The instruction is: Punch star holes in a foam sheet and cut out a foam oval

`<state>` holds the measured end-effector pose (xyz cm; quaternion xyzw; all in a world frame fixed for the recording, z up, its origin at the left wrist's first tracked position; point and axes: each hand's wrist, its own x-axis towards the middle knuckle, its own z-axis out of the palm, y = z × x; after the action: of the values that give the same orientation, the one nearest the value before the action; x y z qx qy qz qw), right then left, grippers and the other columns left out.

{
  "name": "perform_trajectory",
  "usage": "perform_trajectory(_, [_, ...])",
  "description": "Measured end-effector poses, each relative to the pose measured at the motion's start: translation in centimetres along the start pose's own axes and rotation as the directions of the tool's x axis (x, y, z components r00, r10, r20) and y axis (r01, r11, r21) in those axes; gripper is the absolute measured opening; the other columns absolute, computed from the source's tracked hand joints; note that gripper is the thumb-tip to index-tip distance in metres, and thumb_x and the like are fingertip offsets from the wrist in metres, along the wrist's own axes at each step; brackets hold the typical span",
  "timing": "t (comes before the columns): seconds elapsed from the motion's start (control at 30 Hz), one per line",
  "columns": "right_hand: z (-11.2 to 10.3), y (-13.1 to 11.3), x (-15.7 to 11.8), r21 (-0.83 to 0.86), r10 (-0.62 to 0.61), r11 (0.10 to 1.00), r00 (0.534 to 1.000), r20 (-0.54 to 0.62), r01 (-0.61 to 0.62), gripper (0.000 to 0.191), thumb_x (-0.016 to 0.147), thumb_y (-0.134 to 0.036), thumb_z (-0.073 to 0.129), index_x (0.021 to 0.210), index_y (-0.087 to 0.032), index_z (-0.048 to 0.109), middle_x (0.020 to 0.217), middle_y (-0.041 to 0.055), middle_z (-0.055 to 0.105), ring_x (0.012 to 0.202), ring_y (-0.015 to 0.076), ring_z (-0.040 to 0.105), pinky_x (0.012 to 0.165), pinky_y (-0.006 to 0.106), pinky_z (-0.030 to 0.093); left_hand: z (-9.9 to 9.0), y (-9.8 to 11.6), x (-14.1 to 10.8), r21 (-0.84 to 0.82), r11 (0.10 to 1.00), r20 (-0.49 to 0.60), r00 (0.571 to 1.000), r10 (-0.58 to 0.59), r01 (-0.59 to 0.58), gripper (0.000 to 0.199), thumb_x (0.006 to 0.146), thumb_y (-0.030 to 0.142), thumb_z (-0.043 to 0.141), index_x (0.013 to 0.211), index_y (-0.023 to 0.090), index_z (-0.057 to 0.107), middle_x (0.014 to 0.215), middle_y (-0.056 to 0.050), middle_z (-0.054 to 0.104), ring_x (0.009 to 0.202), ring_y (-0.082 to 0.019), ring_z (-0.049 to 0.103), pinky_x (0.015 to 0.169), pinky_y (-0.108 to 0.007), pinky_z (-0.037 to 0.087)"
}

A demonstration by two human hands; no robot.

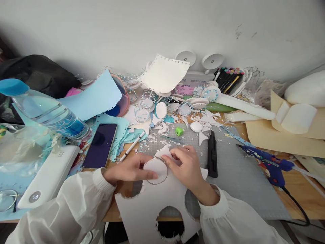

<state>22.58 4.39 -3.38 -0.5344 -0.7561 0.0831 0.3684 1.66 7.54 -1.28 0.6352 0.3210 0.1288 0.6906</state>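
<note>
A white sheet [152, 210] with large round cut-outs lies at the front edge of the table, partly over the grey cutting mat [228, 179]. Near its top sits a round white disc [156, 170] with a rough dark outline. My left hand [134, 168] grips the disc from the left, thumb lying across it. At the disc's upper right edge, my right hand [184, 166] pinches with bent fingers; the sheet's edge shows beneath it. A black cutter [212, 154] lies to the right of my right hand.
On the left are a water bottle [53, 112], a phone [100, 145] and a white power bank [48, 176]. A blue glue gun [271, 162] with its cord lies right. Behind are paper scraps, beaded discs, a green sharpener [179, 131] and a pen holder [231, 81].
</note>
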Motion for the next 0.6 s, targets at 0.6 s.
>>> perform_trajectory(0.6, [-1.6,0.5,-0.8,-0.153,0.275,0.937,0.933,-0.233,-0.314,0.026,0.092,-0.041,0.050,0.103,-0.018,0.053,0.063,0.0007,0.056,0.060,0.0206,0.053,0.062,0.033,0.041,-1.7,-0.7,-1.0,-0.607,0.795,0.146,0.982,0.123,-0.010,0.075,0.063,0.054,0.077,0.121,0.009,0.064,0.117,-0.017,0.067,0.112,-0.033,0.060,0.096,-0.038,0.044])
